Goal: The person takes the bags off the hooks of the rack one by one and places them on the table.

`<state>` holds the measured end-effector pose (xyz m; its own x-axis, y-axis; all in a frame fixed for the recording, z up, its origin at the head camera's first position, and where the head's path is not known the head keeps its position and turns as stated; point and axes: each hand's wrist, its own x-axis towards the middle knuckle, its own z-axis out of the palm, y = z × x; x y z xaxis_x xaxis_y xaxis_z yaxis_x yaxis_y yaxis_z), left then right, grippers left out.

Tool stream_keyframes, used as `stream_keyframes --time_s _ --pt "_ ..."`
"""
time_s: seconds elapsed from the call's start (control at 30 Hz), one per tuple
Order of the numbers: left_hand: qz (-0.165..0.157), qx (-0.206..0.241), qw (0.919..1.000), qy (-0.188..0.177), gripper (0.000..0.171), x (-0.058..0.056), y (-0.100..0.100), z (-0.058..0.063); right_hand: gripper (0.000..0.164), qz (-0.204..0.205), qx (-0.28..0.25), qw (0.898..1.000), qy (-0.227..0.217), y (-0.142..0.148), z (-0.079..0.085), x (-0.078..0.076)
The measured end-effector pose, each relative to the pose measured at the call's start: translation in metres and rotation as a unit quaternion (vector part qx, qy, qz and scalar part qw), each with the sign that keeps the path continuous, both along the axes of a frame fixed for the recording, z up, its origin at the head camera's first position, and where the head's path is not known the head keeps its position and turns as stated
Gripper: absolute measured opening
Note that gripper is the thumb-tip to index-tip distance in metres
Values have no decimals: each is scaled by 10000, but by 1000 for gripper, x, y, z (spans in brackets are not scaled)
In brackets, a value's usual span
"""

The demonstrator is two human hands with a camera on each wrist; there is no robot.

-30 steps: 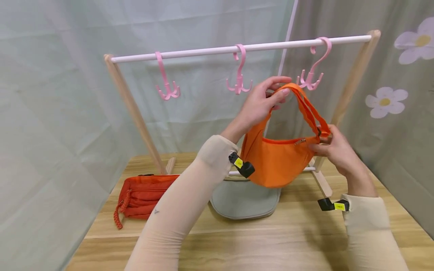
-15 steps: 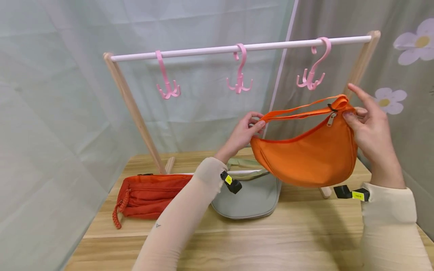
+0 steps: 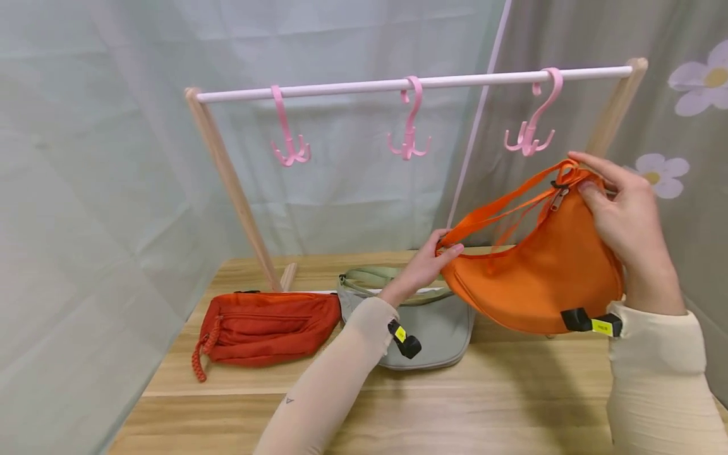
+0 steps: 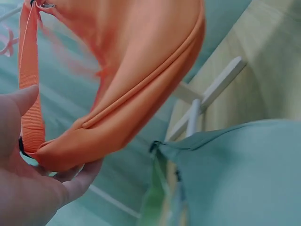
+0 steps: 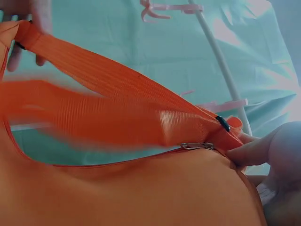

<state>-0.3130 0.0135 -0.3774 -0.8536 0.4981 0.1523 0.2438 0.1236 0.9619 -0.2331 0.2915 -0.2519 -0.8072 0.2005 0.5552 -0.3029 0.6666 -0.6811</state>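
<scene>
An orange crescent-shaped shoulder bag [image 3: 534, 284] hangs tilted in the air between both hands, its right end higher. My left hand [image 3: 423, 265] grips the bag's lower left corner, where the strap [image 4: 32, 94] joins it. My right hand [image 3: 628, 215] pinches the upper right corner near the zipper pull [image 3: 559, 200], thumb in front. In the right wrist view a loose length of strap [image 5: 108, 122] is blurred across the bag's opening. Behind the left hand, a grey-green bag [image 3: 432, 335] lies on the table, partly covered by the left forearm.
A rack's white rod [image 3: 352, 87] carries three pink hooks: left [image 3: 291, 148], middle [image 3: 409, 142] and right [image 3: 529, 136]. A red pouch [image 3: 267, 328] with a braided cord lies at the left of the wooden table [image 3: 398, 417]. Curtains stand behind.
The left hand has left the top of the strap and come down to the bag's left corner. The right hand has moved up and right, stretching the orange bag out sideways.
</scene>
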Motion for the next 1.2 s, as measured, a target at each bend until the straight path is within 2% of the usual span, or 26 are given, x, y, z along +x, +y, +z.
stream_keyframes --time_s 0.07,0.13,0.27,0.37,0.5,0.6,0.77,0.87,1.0,1.1,1.2 --pt "9 216 9995 -218 56 4 2 -8 47 -16 10 10000 -61 2 -1 0" --pt "-14 614 9962 -614 62 8 4 -17 48 -62 9 9999 -99 4 -2 0" --pt "169 1281 9807 -1465 73 17 8 -35 43 -104 -419 9988 -231 11 -7 -1" --pt "328 1563 9711 -1775 68 23 12 -46 28 -192 -1020 9933 -501 15 -13 -1" --pt "416 1781 9667 -1792 56 31 16 -51 20 -593 -1352 9871 -628 21 -24 2" --pt "555 2000 9623 -1755 48 39 19 -47 16 -787 -1310 9873 -443 28 -34 6" --pt "875 2246 9572 -1602 37 49 27 -44 21 -602 -1535 9854 -416 40 -52 11" --pt "1013 2247 9572 -1520 37 51 31 -44 26 -389 -1611 9842 -624 47 -66 17" --pt "1201 2293 9549 -1457 38 52 35 -46 25 -236 -1757 9822 -620 58 -81 23" --pt "1354 2372 9532 -1298 36 55 40 -48 27 -480 -1771 9812 -604 63 -88 27" --pt "1475 2443 9517 -1136 34 57 45 -50 31 -867 -1500 9800 -982 67 -93 28"
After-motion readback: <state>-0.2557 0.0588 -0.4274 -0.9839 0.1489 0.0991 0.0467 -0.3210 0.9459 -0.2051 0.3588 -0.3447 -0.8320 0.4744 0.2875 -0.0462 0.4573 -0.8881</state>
